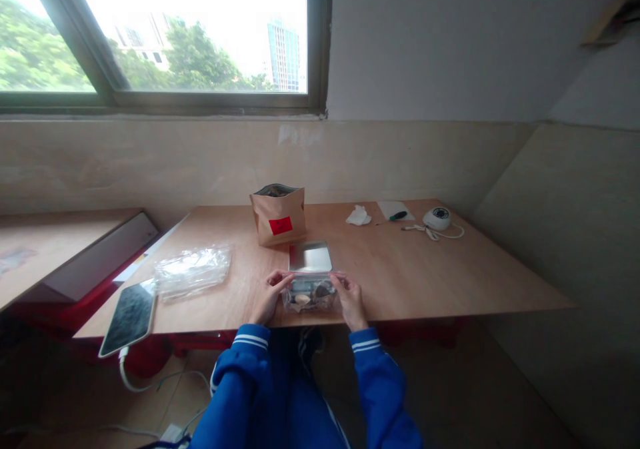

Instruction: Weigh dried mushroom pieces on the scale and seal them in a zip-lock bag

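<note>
Near the table's front edge lies a clear plastic zip bag point(313, 300) with brownish and dark dried pieces inside; their kind is too small to tell. My left hand point(270, 297) pinches the bag's top left corner between thumb and fingers. At its top right corner, my right hand point(350, 299) pinches the same edge. Just behind the bag sits a shiny square digital scale point(310, 256), its front partly covered by the bag's top. Beyond it a brown kraft pouch point(280, 212) with a red label stands upright, its mouth open.
To the left lie a stack of clear plastic bags point(193, 270) and a tablet point(130, 316) on a charging cable, overhanging the edge. At the back right are a crumpled tissue point(359, 216), a screwdriver point(399, 216) and a white dome camera point(437, 218) with its cable.
</note>
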Tool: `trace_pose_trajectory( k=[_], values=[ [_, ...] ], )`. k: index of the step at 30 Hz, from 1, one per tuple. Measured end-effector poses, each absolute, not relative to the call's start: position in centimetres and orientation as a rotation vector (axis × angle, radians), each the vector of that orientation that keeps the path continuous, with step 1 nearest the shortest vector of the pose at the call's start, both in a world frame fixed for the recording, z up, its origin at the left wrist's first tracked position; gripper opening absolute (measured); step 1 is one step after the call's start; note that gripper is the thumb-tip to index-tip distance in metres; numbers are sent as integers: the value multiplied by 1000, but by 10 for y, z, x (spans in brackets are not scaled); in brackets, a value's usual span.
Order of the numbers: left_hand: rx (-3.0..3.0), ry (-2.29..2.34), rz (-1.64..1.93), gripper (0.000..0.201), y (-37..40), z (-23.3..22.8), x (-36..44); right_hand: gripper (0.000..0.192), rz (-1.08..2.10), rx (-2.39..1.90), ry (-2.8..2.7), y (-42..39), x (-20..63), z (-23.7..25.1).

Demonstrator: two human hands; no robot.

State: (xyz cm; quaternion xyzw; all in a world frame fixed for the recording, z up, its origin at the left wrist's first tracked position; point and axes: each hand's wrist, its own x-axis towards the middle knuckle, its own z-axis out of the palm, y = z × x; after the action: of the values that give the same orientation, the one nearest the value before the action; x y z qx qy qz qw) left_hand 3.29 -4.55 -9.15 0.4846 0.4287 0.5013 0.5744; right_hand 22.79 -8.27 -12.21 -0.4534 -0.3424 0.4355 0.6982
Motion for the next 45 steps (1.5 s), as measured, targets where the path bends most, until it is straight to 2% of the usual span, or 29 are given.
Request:
trace_pose_trajectory(
  k=[15, 34, 41, 45],
  values=[
    [1149, 946, 1158, 31, -48, -94, 32, 39, 968, -1114, -820, -86, 225, -115],
    [1059, 1012, 1162, 32, -55, -81, 37, 38, 982, -1110, -860, -86, 225, -121],
    [1074, 995, 1154, 29, -53, -93, 33, 42, 1157, -1063, -844, -87, 222, -108],
    [1033, 1015, 1104, 31, -53, -89, 35, 39, 1129, -1110, -849, -87, 222, -110]
  ],
)
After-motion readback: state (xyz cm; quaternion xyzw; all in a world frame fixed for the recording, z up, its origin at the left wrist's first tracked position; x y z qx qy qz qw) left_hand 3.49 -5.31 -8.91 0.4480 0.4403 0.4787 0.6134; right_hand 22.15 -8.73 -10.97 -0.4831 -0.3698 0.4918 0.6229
